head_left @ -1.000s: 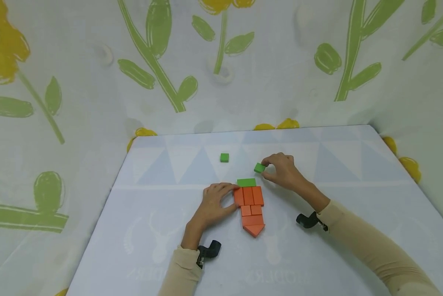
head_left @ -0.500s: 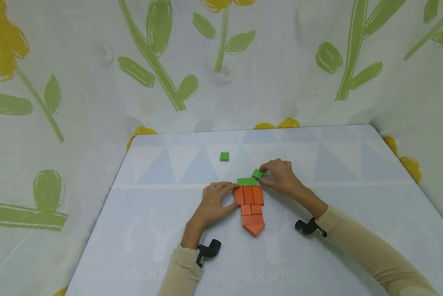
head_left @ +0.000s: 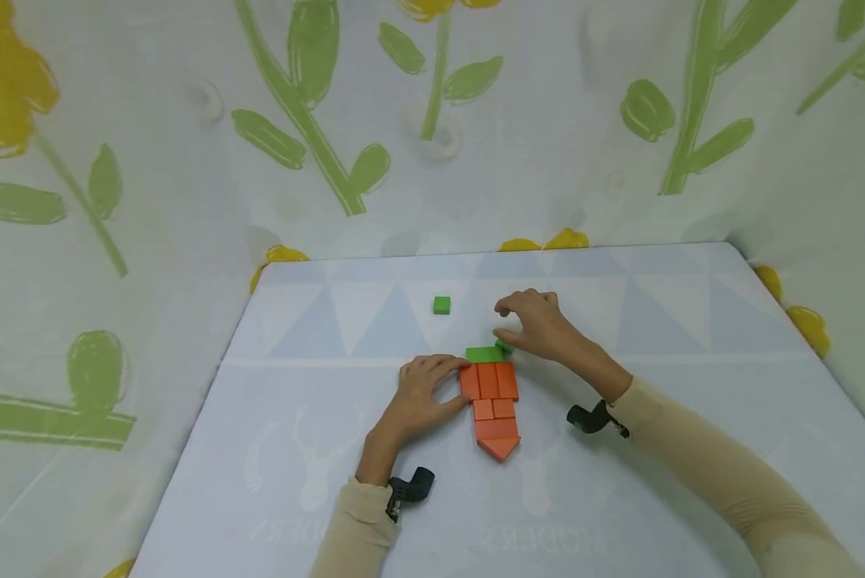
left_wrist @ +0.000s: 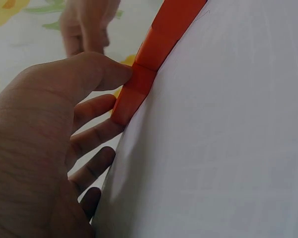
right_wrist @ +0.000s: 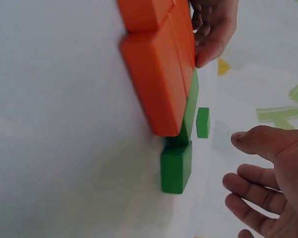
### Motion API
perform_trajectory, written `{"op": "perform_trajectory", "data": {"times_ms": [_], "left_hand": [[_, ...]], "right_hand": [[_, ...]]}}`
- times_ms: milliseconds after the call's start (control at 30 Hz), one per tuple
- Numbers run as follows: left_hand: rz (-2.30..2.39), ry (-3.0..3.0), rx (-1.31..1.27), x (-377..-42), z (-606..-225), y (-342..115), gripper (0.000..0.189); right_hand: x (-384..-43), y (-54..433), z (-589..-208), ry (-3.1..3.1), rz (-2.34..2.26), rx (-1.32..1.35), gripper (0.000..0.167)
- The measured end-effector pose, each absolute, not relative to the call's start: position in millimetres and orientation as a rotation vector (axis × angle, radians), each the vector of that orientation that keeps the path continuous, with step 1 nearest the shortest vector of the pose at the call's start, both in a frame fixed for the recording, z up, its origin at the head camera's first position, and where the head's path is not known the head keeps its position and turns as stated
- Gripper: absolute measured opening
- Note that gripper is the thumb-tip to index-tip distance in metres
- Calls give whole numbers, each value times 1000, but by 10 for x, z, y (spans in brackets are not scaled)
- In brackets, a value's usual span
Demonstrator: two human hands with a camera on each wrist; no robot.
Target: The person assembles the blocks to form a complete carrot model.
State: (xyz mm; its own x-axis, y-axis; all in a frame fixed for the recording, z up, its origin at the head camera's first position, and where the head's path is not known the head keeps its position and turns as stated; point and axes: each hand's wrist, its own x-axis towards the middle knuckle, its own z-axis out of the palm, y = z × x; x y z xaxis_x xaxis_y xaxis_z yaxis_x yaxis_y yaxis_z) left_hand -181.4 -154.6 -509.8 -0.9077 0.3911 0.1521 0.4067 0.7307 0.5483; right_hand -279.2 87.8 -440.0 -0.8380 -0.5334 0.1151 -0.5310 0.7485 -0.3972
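Note:
My left hand holds the left end of a flat orange block layout, thumb and index at two corners of an upright orange block. In the left wrist view the thumb touches the orange block. A long green block lies along the row's far edge. At its right end sits a small green block, slightly turned, partly hidden by the thumb in the head view. My right hand hovers just beyond it, thumb and fingers spread, holding nothing. Another small green block lies farther back.
The orange layout narrows toward me and ends in a triangular block. A patterned white table carries everything. Behind and beside it hangs flower-print cloth. Each wrist wears a black camera.
My right hand has brought the small green block down beside the long green one and let it go. Its fingers have spread and lifted away. The left hand stays in place.

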Motion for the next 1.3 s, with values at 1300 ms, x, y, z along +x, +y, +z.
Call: {"op": "perform_trajectory", "data": {"times_ms": [1300], "left_hand": [[-908, -2900, -676, -1819, -5114, -1572, 49]], "right_hand": [[-3191, 360, -4425, 2660, -653, -1191, 35]]}}
